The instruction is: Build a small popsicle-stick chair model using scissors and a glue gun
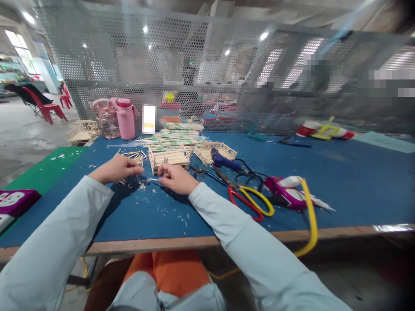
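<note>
A worker in pale blue sleeves bends to fine work at a blue bench (pixel 145 222). The right hand (pixel 177 178), fingers curled, pinches a short pale stick (pixel 153 179) that points toward the left hand (pixel 118 168). The left reaches with fingers loosely bent; whether they grip anything cannot be told. Loose sticks (pixel 138 157) lie just beyond it, a small wooden crate (pixel 170 158) beyond the right, scissors (pixel 251 201) to the right.

Rear: perforated metal screen (pixel 123 52), standing beyond blue worktop (pixel 359 185) | Left: grey floor (pixel 19 142) bearing red plastic chair (pixel 48 110) | Upper left: bright multi-pane window (pixel 20 49), pale column (pixel 47 71), lit ceiling lamp (pixel 28 17)
</note>
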Tool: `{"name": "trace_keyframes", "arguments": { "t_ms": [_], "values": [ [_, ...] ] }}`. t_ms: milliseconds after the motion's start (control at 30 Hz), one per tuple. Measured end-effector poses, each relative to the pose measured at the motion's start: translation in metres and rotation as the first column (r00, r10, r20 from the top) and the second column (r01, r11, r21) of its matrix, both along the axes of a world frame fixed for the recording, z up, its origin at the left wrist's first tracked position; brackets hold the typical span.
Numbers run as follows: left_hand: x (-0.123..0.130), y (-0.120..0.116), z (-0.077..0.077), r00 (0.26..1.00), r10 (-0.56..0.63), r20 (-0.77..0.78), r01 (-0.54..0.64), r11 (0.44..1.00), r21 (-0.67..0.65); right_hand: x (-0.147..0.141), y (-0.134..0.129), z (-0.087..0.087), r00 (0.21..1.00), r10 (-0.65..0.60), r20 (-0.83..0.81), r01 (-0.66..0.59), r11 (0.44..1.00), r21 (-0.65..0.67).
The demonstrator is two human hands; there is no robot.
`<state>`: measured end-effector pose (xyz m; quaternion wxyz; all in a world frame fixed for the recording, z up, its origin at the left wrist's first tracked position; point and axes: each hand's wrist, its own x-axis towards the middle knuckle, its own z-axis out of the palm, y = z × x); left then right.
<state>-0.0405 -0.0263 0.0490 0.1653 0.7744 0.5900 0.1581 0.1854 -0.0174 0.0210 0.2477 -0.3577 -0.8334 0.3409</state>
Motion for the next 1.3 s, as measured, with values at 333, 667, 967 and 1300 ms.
{"name": "trace_keyframes", "arguments": {
  "t_ms": [333,667,967,1300],
  "values": [
    [-0.046,0.024,-0.023,0.900,0.412,-0.142,-0.387,0.905,0.175,-0.004,-0.003,0.000,0.986,-0.155,0.060,0.142,0.974,0.178],
    [-0.025,0.022,-0.016,0.950,0.311,-0.011,-0.308,0.945,0.107,-0.005,-0.001,-0.003,0.983,-0.142,0.116,0.120,0.976,0.182],
    [-0.030,0.025,-0.019,0.876,0.323,0.358,-0.347,0.938,0.005,-0.005,-0.002,-0.003,0.986,-0.136,0.094,0.115,0.973,0.199],
    [0.018,0.000,-0.004,0.579,0.127,0.805,-0.005,0.988,-0.151,-0.012,-0.005,-0.006,0.979,-0.082,-0.188,0.106,0.987,0.122]
  ]
}}
